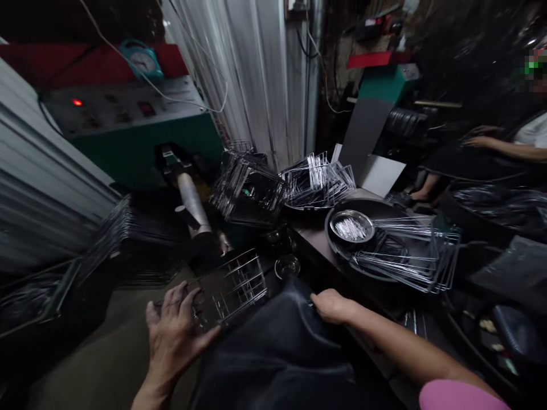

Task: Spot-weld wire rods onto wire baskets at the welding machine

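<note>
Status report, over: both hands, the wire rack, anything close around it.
Left hand holding wire rack at one end. Right hand curled at dark cloth, contents hidden. Machine's metal arm just beyond rack.

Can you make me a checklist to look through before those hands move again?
1. Left hand on the wire rack: ok, holding its left end.
2. Right hand holding a piece: cannot tell; its fingers are curled, but what's between them is unclear.
3. Red light on the machine: ok, lit.
4. Short metal pieces gathered up: ok, they're in the round bowl.
5. Rack touching the machine: cannot tell; it's too dark there.
</note>
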The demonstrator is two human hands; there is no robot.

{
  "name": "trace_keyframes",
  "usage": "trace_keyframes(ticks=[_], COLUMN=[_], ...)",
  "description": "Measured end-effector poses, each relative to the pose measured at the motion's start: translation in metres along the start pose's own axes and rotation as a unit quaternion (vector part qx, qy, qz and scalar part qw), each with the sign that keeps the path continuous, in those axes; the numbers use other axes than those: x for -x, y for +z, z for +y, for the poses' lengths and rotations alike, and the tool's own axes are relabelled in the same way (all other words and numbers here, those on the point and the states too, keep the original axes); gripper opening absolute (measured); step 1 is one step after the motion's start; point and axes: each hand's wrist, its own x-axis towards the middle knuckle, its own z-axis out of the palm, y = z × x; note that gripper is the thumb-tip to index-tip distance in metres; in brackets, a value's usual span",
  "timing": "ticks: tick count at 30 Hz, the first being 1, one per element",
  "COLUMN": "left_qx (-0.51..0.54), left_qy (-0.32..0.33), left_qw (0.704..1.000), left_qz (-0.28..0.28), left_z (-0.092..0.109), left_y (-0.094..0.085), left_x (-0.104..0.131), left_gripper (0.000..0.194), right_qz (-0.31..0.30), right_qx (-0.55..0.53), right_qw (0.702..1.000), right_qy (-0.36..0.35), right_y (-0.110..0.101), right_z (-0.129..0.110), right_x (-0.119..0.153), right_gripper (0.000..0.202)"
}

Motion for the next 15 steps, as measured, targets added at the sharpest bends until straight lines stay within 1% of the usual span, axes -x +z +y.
trace_keyframes(ticks=[2, 4, 6, 8, 9, 11, 13, 15], left_qx=[0.004, 0.006, 0.005, -0.001, -0.004, -0.010, -0.012, -0.014], left_qy=[-0.010, -0.011, -0.007, -0.002, 0.000, 0.003, 0.003, 0.001], left_qw=[1.000, 1.000, 1.000, 1.000, 1.000, 1.000, 1.000, 1.000], left_qz=[0.005, 0.006, 0.011, 0.018, 0.021, 0.024, 0.025, 0.024], left_z=[0.008, 0.016, 0.026, 0.036, 0.040, 0.047, 0.051, 0.051], left_y=[-0.005, -0.009, -0.010, -0.009, -0.008, -0.007, -0.006, -0.006], left_x=[-0.002, -0.005, -0.007, -0.007, -0.007, -0.006, -0.004, -0.003], left_gripper=[0.061, 0.061, 0.062, 0.062, 0.062, 0.063, 0.064, 0.065], right_qz=[-0.021, -0.007, 0.027, 0.040, 0.031, 0.001, -0.030, -0.058], right_qx=[-0.001, 0.021, 0.060, 0.091, 0.099, 0.105, 0.104, 0.100], right_qw=[1.000, 1.000, 0.992, 0.971, 0.961, 0.947, 0.938, 0.929], right_qy=[-0.009, 0.018, 0.109, 0.216, 0.256, 0.302, 0.330, 0.352], right_y=[-0.027, -0.060, -0.091, -0.113, -0.119, -0.122, -0.114, -0.103], right_z=[0.015, 0.034, 0.055, 0.077, 0.087, 0.105, 0.118, 0.126], right_x=[0.013, 0.023, 0.023, 0.013, 0.005, -0.015, -0.036, -0.052], right_gripper=[0.015, 0.024, 0.028, 0.028, 0.028, 0.024, 0.021, 0.024])
